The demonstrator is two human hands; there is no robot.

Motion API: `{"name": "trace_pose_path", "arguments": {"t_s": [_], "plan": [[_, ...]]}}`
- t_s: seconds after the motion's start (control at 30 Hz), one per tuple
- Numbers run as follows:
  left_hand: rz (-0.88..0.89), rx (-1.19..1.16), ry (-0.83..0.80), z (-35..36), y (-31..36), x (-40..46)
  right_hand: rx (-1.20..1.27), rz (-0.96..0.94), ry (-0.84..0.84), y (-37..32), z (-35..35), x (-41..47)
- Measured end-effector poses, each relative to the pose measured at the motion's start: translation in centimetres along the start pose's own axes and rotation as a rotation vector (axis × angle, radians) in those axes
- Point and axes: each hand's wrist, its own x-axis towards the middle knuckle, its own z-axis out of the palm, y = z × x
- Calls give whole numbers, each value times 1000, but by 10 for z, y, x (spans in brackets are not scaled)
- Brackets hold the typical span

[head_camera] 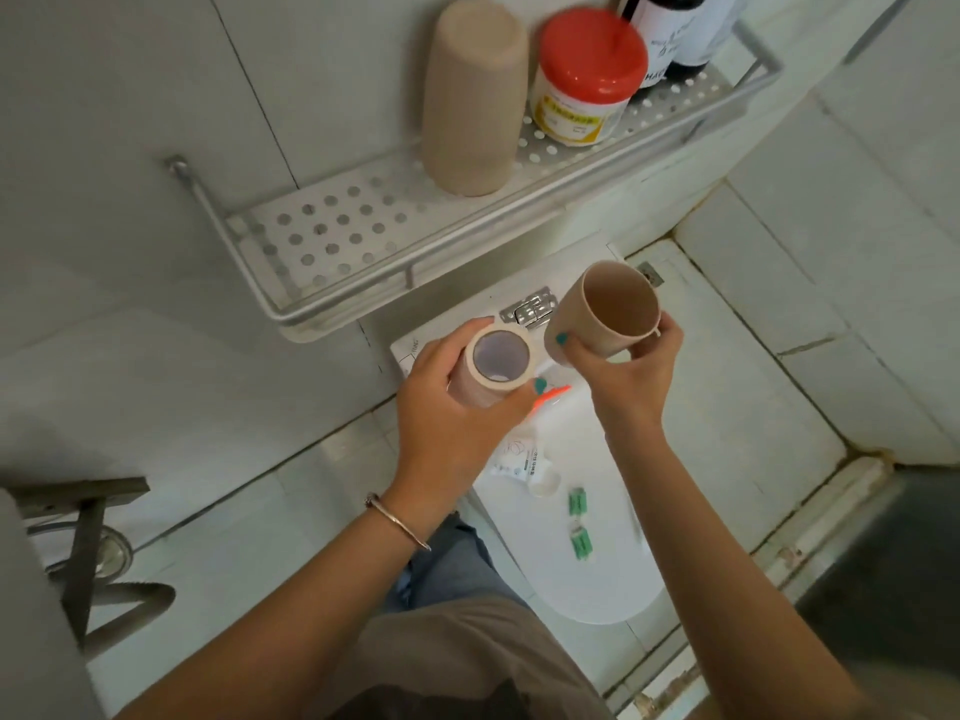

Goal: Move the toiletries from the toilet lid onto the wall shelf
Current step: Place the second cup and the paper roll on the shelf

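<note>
Each hand's grip holds one item, ready for the wall shelf [332,236]: left hand [447,407] a tape-like roll [493,366], right hand [631,366] a beige cup [608,314], mouth up.

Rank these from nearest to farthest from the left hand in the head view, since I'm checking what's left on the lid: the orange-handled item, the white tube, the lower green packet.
1. orange-handled item, just right of the left hand.
2. white tube, lower on the toilet lid.
3. lower green packet, farthest down the lid.
</note>
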Motion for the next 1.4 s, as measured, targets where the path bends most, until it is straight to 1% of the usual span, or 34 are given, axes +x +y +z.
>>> {"name": "trace_pose_path", "arguments": {"t_s": [0.17, 0.3, 0.4, 0.47, 0.53, 0.63, 0.77, 0.9, 1.03, 1.17, 1.4], "plan": [[94, -92, 67, -34, 50, -12, 21, -143, -10, -53, -9, -32], [249, -90, 198, -67, 94, -2, 92, -314, -58, -112, -2, -40], [327, -56, 280, -90, 118, 25, 112, -410, -135, -149, 13, -35], [331, -13, 300, -106, 126, 47, 95, -466, -182, -166, 28, -28], [321, 78, 322, -119, 126, 67, 73, -500, -214, -178, 47, -22], [328, 206, 329, -128, 116, 85, 45, -508, -243, -182, 72, -15], [327, 199, 336, -134, 104, 89, 4, -500, -245, -174, 95, -10], [296, 181, 360, -141, 100, 88, -91, -459, -242, -160, 110, -8], [284, 182, 375, -147, 102, 89, -225, -459, -168, -152, 116, -9], [269, 170, 361, -149, 102, 84, -307, -497, -70, -153, 121, -13], [239, 175, 321, -149, 95, 78, -267, -425, -45, -150, 127, -18]]}}
